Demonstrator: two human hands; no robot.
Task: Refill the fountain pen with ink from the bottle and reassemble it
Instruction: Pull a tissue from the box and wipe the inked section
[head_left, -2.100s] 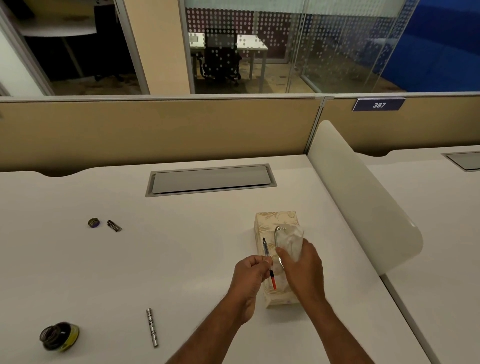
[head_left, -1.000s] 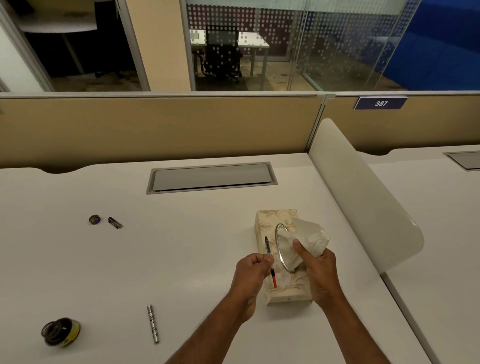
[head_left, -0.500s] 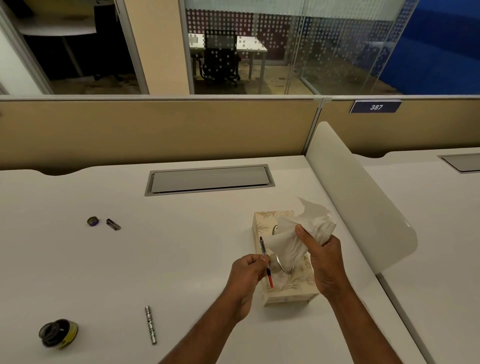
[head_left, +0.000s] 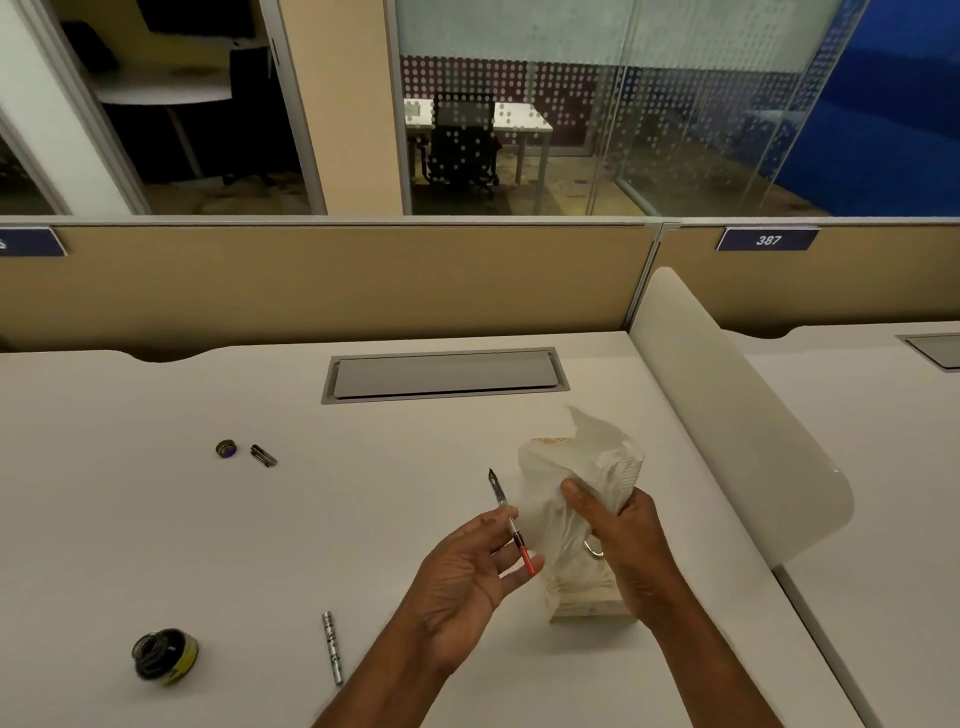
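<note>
My left hand (head_left: 470, 577) holds the pen's nib section (head_left: 509, 519), nib pointing up and away, with its red-ended converter at the bottom. Just right of it, my right hand (head_left: 621, 540) grips a white tissue (head_left: 587, 467) pulled free above the beige tissue box (head_left: 582, 597). The silver pen barrel (head_left: 332, 647) lies on the desk near the front. The ink bottle (head_left: 165, 656) lies at front left with its mouth open. Its small cap (head_left: 226, 448) and the pen cap (head_left: 263, 455) sit further back on the left.
A white curved divider (head_left: 737, 415) rises at the right of the desk. A grey cable hatch (head_left: 444, 374) is set into the desk at the back. A tan partition (head_left: 322, 280) closes off the far edge.
My right hand pulled a tissue up and out of the box. My left hand shifted the nib section slightly left, away from the box.
</note>
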